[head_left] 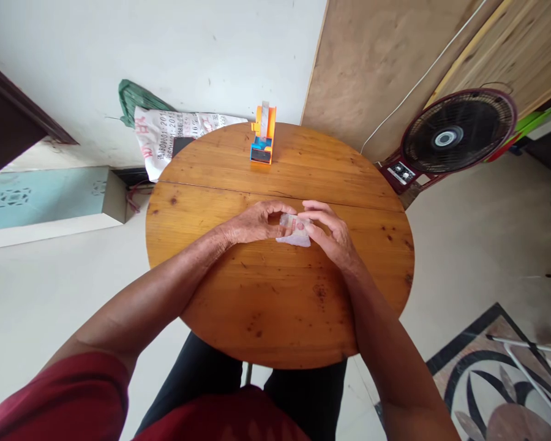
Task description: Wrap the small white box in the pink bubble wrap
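Near the centre of the round, honey-brown wooden table (275, 300), a touch to the 1 o'clock side, you have a small, translucent plastic packet with red printing (294, 234) between your hands. Your left hand (259, 222) comes in from its 9 o'clock side, thumb and fingers curved round and holding the packet's left edge. Your right hand (329, 234) meets it from 3 o'clock, fingers loosely bent, with the thumb and forefinger at the right edge; you cannot tell from this angle how firmly they grip. Nor can you tell whether the packet rests on the wood or sits slightly above it.

Just short of the table's 12 o'clock rim stands an orange-and-blue plastic tape dispenser (268, 136), upright, well apart from your fingers. Beyond the edge at 10 to 11 o'clock lies a white woven sack with black and red lettering (158, 131), with a crumpled green bag (140, 101) behind it. Off the table toward 2 o'clock, you have a dark maroon electric fan with a round grille (459, 131).
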Demonstrator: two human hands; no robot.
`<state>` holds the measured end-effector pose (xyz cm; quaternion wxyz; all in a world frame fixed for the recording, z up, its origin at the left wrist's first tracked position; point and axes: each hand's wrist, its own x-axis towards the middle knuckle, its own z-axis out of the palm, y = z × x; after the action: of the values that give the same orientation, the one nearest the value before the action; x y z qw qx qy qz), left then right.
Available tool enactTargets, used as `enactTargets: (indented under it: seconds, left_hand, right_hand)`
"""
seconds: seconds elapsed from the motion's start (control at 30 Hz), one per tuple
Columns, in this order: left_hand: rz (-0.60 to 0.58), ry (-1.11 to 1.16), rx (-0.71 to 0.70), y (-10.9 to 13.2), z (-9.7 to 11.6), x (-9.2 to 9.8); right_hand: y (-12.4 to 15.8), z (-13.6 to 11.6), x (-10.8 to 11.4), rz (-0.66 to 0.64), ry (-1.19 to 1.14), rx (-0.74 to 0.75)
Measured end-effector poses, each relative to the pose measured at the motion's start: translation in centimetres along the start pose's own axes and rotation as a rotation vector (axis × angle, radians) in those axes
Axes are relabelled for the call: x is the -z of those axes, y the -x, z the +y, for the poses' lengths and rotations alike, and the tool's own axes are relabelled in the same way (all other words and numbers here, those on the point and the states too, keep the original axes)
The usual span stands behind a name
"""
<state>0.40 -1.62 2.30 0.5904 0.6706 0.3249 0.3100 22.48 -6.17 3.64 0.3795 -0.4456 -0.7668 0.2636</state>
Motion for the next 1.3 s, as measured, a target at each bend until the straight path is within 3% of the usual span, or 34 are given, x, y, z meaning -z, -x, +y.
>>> enactTargets:
  seconds: [0.33,0.5,0.57,0.73,0.9,1.3]
  left_hand:
    - [-0.085,0.021,0.021,0.0,-0.3,0.3]
    - [0.066,0.009,0.063,-0.2,-0.4,0.3]
    - [0.145,0.057,0.038,-0.3,-0.5,0.4]
    - [0.202,0.094,0.075,-0.4,-0.5,0.4]
    - [0.153,0.003,0.065,-0.5,-0.7,0.3]
    - [0.157,-0.096,0.052,-0.6,-0.7,0.4]
  right_hand:
    - [0.0,0.4,-0.1,0.116,-0.155,-0.12]
    - [-0.2,1.3,-0.1,0.399,-0.338,-0.189]
    - [-0.3,1.6,-0.1,0.441,-0.356,-0.21]
    - [-0.3,1.3,-0.3,0.311,-0.224,-0.137]
    - [-0.4,0.8,-0.5,0.2,-0.065,-0.032]
    - [-0.2,0.7,-1.4,0.226,0.173,0.1]
